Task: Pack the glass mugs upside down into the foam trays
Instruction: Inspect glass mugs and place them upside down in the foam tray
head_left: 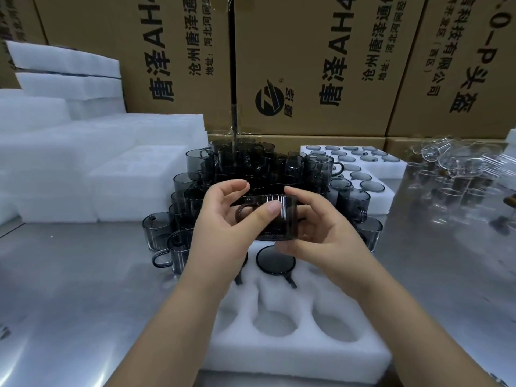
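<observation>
Both hands hold one smoky grey glass mug (pixel 282 219) in the air above the near foam tray (pixel 296 356). My left hand (pixel 223 230) grips it from the left with the thumb across its ribbed wall near the handle. My right hand (pixel 321 233) curls round it from the right. One mug (pixel 275 259) sits upside down in a far pocket of that tray, handle in its slot; another beside it is mostly hidden by my left wrist. The near pockets are empty. A pile of loose grey mugs (pixel 237 169) stands behind my hands.
Two filled foam trays (pixel 391 166) with upside-down mugs lie stacked at the back right. Stacks of white foam blocks (pixel 111 169) fill the left. Clear glassware (pixel 458 169) crowds the right of the steel table (pixel 69 289). Cardboard boxes (pixel 321 65) wall the back.
</observation>
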